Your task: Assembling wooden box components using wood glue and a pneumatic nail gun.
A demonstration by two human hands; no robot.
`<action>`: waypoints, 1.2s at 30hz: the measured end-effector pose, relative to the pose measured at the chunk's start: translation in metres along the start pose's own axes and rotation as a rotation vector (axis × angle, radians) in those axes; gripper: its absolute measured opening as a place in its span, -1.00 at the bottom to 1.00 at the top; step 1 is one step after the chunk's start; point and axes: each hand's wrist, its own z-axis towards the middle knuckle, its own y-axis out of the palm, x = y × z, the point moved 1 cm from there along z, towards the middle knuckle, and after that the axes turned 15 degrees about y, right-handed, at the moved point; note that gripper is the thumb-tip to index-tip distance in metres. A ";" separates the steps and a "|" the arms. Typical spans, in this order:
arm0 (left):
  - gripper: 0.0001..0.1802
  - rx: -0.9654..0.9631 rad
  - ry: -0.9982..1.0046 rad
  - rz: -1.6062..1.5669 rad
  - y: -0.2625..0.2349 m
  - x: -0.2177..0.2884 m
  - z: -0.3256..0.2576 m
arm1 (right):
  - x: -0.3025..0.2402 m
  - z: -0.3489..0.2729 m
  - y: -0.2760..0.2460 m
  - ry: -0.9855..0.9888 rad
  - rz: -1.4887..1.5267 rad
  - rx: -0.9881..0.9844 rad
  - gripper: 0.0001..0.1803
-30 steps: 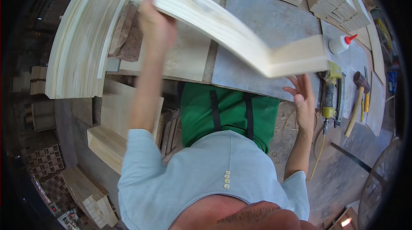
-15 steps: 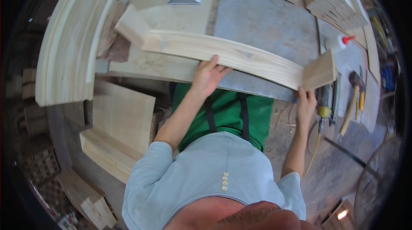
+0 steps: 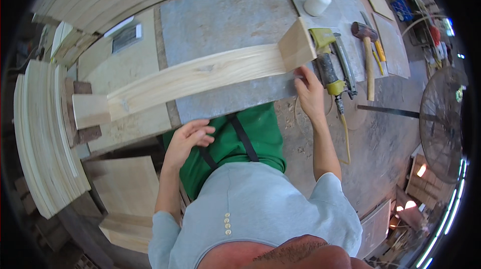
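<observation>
A long pale wooden board (image 3: 200,76) lies across the worktable, with a short upright piece at each end. The right end piece (image 3: 298,46) stands next to a pneumatic nail gun (image 3: 328,68). Just below that corner is my right hand (image 3: 310,92), thumb and forefinger apart. Its fingertips come close to the wood; whether they touch it I cannot tell. My left hand (image 3: 190,138) hangs at the table's front edge before the green apron (image 3: 258,133), fingers loosely bent and apart, holding nothing.
A white glue bottle (image 3: 317,4) with a red tip stands at the back right. A mallet (image 3: 369,58) lies right of the nail gun, whose yellow hose (image 3: 347,138) runs down. Stacked boards (image 3: 42,133) rise at left; a fan (image 3: 443,123) stands at far right.
My view has swung to the right. My left hand has come off the board's near edge and dropped back. My right hand has loosened from the board's right end.
</observation>
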 end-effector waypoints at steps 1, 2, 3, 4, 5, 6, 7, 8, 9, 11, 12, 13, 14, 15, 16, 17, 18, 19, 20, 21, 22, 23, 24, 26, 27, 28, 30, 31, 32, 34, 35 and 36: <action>-0.66 0.052 0.010 0.020 -0.005 0.001 -0.004 | -0.003 0.004 -0.012 -0.008 0.107 0.003 -0.65; -0.66 0.048 0.016 0.022 -0.009 0.001 -0.008 | -0.011 0.007 -0.028 -0.015 0.209 -0.001 -0.63; -0.67 0.055 0.024 0.030 -0.013 0.001 -0.012 | -0.026 0.018 -0.044 -0.043 0.157 0.108 -0.65; -0.69 0.065 0.030 0.040 -0.014 0.000 -0.015 | -0.037 0.033 -0.056 -0.070 0.108 0.215 -0.66; -0.72 0.064 0.019 0.014 -0.013 0.000 -0.013 | -0.036 0.060 -0.066 -0.093 0.160 0.242 -0.61; -0.72 0.060 0.027 0.017 -0.012 -0.002 -0.009 | -0.033 0.094 -0.074 -0.118 0.214 0.267 -0.55; -0.72 0.026 -0.006 0.059 -0.010 -0.005 -0.006 | -0.028 0.128 -0.077 -0.110 0.031 0.321 -0.46; -0.73 0.002 -0.039 0.100 -0.008 -0.006 -0.004 | -0.022 0.165 -0.075 -0.105 -0.148 0.364 -0.37; -0.75 0.004 -0.045 0.101 0.001 -0.002 -0.001 | -0.006 0.207 -0.077 -0.038 -0.176 0.324 -0.30; -0.75 0.023 -0.082 0.134 0.016 0.007 -0.002 | 0.014 0.247 -0.073 0.093 -0.151 0.167 -0.27; -0.74 0.002 -0.111 0.169 0.018 0.010 -0.004 | 0.010 0.258 -0.075 0.163 -0.101 0.076 -0.31; -0.74 0.058 -0.114 0.170 0.018 0.009 -0.009 | 0.005 0.266 -0.079 0.177 -0.165 -0.056 -0.33; -0.74 0.044 -0.106 0.164 0.018 0.007 -0.014 | 0.006 0.271 -0.086 0.190 -0.236 -0.177 -0.35; -0.73 0.038 -0.104 0.151 0.014 0.004 -0.021 | 0.010 0.282 -0.083 0.137 -0.232 -0.197 -0.37; -0.73 0.081 -0.104 0.151 0.008 0.000 -0.028 | 0.011 0.288 -0.075 0.081 -0.219 -0.202 -0.39; -0.72 0.107 -0.101 0.140 0.003 -0.005 -0.036 | 0.002 0.283 -0.062 0.062 -0.212 -0.237 -0.39; -0.72 0.128 -0.098 0.128 0.000 -0.006 -0.043 | -0.011 0.278 -0.055 0.068 -0.108 -0.205 -0.44; -0.72 0.145 -0.097 0.126 -0.002 -0.006 -0.044 | -0.017 0.270 -0.054 0.083 -0.009 -0.158 -0.48; -0.71 0.141 -0.083 0.130 -0.002 -0.005 -0.042 | -0.015 0.268 -0.054 0.076 -0.009 -0.169 -0.48; -0.71 0.132 -0.068 0.134 -0.001 -0.004 -0.039 | -0.008 0.272 -0.061 0.156 0.116 -0.159 -0.49; -0.71 0.133 -0.068 0.132 0.001 -0.003 -0.035 | 0.001 0.274 -0.070 0.242 0.239 -0.141 -0.50; -0.72 0.114 -0.043 0.121 0.005 0.001 -0.031 | 0.005 0.273 -0.081 0.221 0.399 -0.148 -0.50; -0.73 0.089 -0.017 0.109 0.009 0.004 -0.027 | 0.009 0.270 -0.096 0.199 0.557 -0.147 -0.50; -0.73 0.072 0.004 0.079 0.008 0.006 -0.024 | -0.047 0.210 -0.101 0.130 0.786 -0.172 -0.41; -0.72 0.085 0.066 0.141 0.011 0.007 -0.019 | -0.061 0.188 -0.112 0.043 0.820 -0.210 -0.38; -0.71 0.096 0.127 0.197 0.017 0.009 -0.014 | -0.071 0.168 -0.124 -0.043 0.846 -0.248 -0.35; -0.60 0.098 0.280 0.229 0.031 0.021 -0.003 | -0.089 0.123 -0.138 -0.089 0.696 -0.282 -0.29; -0.50 0.049 0.381 0.257 0.044 0.035 0.005 | -0.102 0.095 -0.137 -0.169 0.656 -0.276 -0.21; -0.40 0.003 0.486 0.283 0.059 0.051 0.015 | -0.116 0.065 -0.131 -0.251 0.614 -0.272 -0.13; -0.20 -0.089 0.601 0.185 0.083 0.071 0.034 | -0.128 0.016 -0.100 -0.267 0.583 -0.144 -0.07; -0.15 -0.133 0.589 0.003 0.098 0.079 0.045 | -0.126 -0.004 -0.090 -0.239 0.616 -0.141 -0.06; -0.11 -0.161 0.570 -0.166 0.113 0.083 0.056 | -0.118 -0.019 -0.076 -0.211 0.661 -0.154 -0.04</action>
